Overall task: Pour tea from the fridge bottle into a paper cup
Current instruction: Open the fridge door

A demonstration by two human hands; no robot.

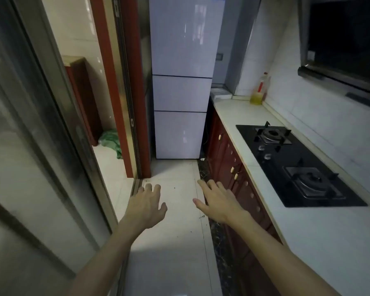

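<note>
Seen from the head, the left hand and right hand hovered palm-down over the floor, fingers spread, holding nothing. The fridge stood ahead, well apart, doors closed. On the counter stood a blurry bottle, perhaps oil.

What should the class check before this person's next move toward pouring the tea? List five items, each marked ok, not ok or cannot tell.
1. Left hand free: ok, open and empty.
2. Right hand free: ok, open and empty.
3. Fridge open: not ok, all three doors shut.
4. Tea bottle located: cannot tell, not in view.
5. Paper cup ready: not ok, none seen on the counter.
</note>
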